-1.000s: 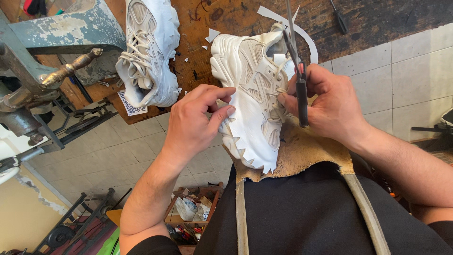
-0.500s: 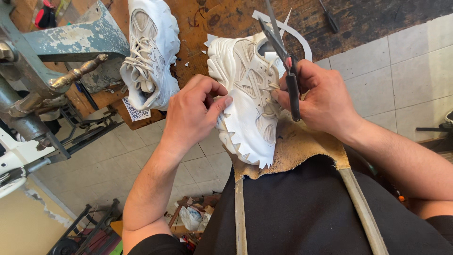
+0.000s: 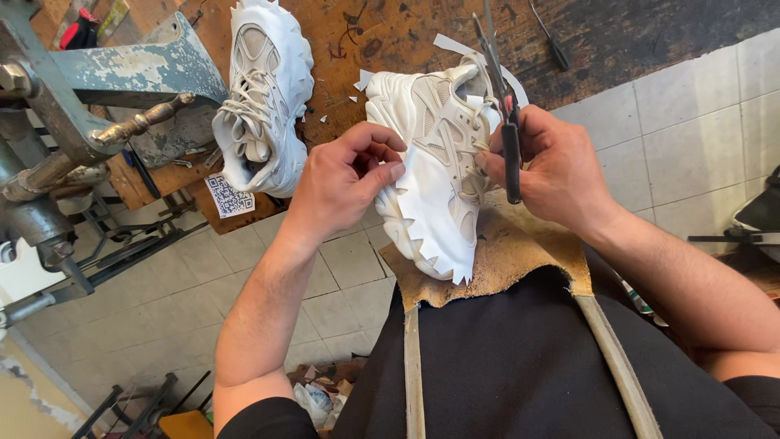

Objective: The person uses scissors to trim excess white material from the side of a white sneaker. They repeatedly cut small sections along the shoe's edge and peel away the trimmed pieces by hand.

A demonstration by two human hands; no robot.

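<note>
So I've got the shoe (image 3: 439, 171) propped on the leather apron (image 3: 504, 260) in my lap, toe end leaning up against the near edge of the bench (image 3: 390, 41), chunky toothed sole facing left. My left hand (image 3: 345, 183) is curled in against the sole side, fingers bent and pinched together right on the edge of the upper. Can't really tell if there's anything between the fingertips, it's too small to make out. My right hand (image 3: 561, 171) is on the lace side, closed around the scissors (image 3: 504, 122), dark handles in the fist, blades poking up past the tongue toward the bench. Thumb and forefinger are also touching the laces.

The other shoe (image 3: 264, 97) is lying on the bench near its left edge, opening toward me, well apart from the one I'm holding. A curved white strip (image 3: 475, 53) and some small white scraps (image 3: 357, 81) sit on the bench just behind my shoe. There's a black tool (image 3: 548, 36) further back. The old metal machine (image 3: 89, 106) is off to the left, over the tile floor (image 3: 691, 138).
</note>
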